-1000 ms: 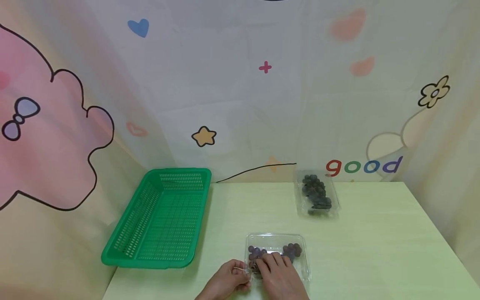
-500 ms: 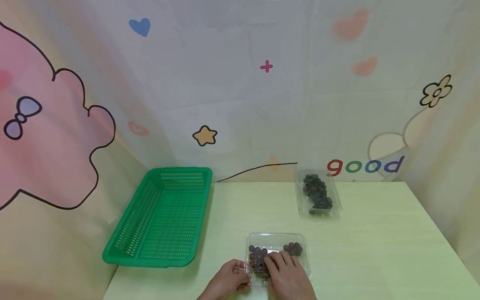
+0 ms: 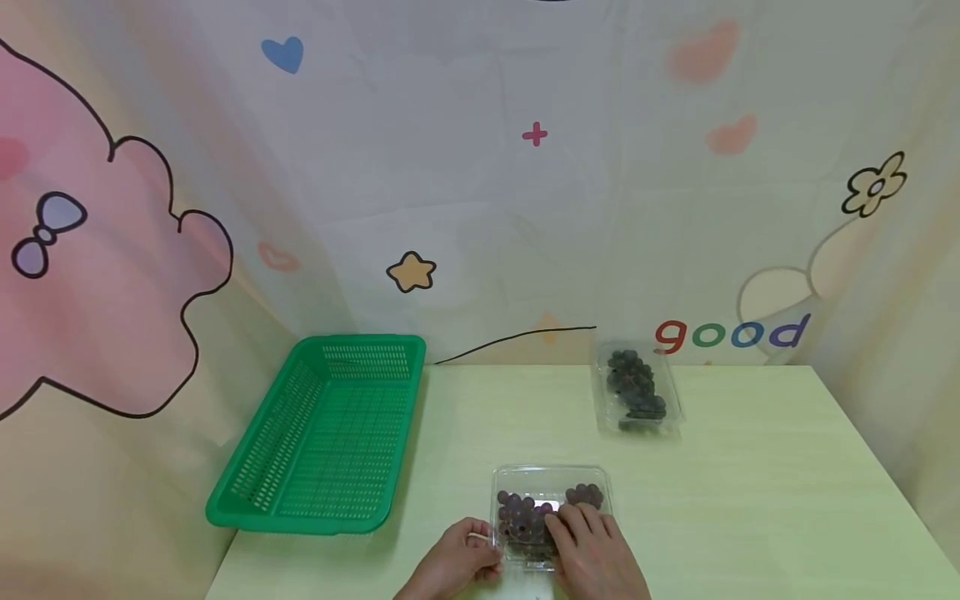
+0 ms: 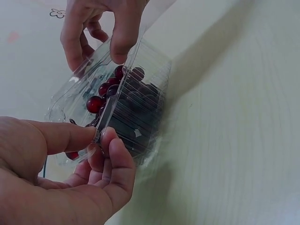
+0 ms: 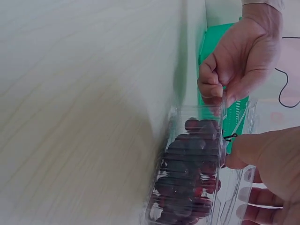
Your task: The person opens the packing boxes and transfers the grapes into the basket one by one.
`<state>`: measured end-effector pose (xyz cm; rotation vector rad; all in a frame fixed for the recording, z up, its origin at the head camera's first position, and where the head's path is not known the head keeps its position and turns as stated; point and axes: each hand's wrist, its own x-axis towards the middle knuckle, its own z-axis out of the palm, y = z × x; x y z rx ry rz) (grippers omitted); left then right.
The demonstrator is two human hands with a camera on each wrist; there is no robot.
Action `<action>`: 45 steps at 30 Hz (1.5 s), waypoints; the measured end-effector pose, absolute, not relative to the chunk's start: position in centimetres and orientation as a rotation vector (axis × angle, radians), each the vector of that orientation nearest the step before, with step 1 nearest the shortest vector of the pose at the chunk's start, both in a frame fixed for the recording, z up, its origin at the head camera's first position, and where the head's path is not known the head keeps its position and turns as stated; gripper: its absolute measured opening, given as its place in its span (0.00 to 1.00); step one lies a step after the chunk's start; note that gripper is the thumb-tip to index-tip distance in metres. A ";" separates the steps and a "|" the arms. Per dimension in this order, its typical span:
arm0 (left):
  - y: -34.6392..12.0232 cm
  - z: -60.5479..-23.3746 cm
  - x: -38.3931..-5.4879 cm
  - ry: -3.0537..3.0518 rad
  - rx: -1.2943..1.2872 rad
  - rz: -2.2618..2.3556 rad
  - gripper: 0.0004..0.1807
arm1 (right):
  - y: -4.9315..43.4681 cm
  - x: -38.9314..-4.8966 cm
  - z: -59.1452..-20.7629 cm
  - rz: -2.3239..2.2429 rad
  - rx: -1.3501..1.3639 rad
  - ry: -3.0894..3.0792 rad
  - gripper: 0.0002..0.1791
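Note:
In the head view, a clear plastic clamshell box (image 3: 555, 479) of dark red grapes (image 3: 519, 518) stands near the table's front. At its near left corner my left hand (image 3: 457, 557) pinches the rim between thumb and fingers. My right hand (image 3: 596, 550) lies over the front right part of the box. The right wrist view shows its fingertips (image 5: 244, 193) against the clear top, seen through the plastic, and its thumb (image 5: 239, 152) at the front rim. A thin dark stem (image 5: 230, 137) sticks out by that thumb. In the head view my right hand hides part of the grapes.
A green perforated basket (image 3: 341, 450) stands on the left of the pale table (image 3: 735, 483). Toward the back right is another clear box (image 3: 671, 404) with a dark bunch of grapes (image 3: 633, 383). Behind the table hangs a printed curtain (image 3: 480, 167).
My right hand has slid right along the front of the box, uncovering more grapes on the left. My left hand has kept its pinch at the corner.

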<state>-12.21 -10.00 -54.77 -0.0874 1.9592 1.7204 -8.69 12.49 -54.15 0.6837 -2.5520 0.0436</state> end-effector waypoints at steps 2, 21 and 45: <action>-10.1 -54.8 -12.2 1.962 -0.083 1.723 0.09 | 12.7 -8.7 -54.3 0.050 0.688 -2.525 0.22; -10.2 -54.6 -12.4 1.989 -0.131 1.659 0.09 | 14.3 -8.0 -54.3 0.057 0.640 -2.567 0.22; -9.9 -54.5 -12.2 1.998 -0.096 1.696 0.10 | 15.3 -8.0 -53.9 0.124 0.661 -2.610 0.23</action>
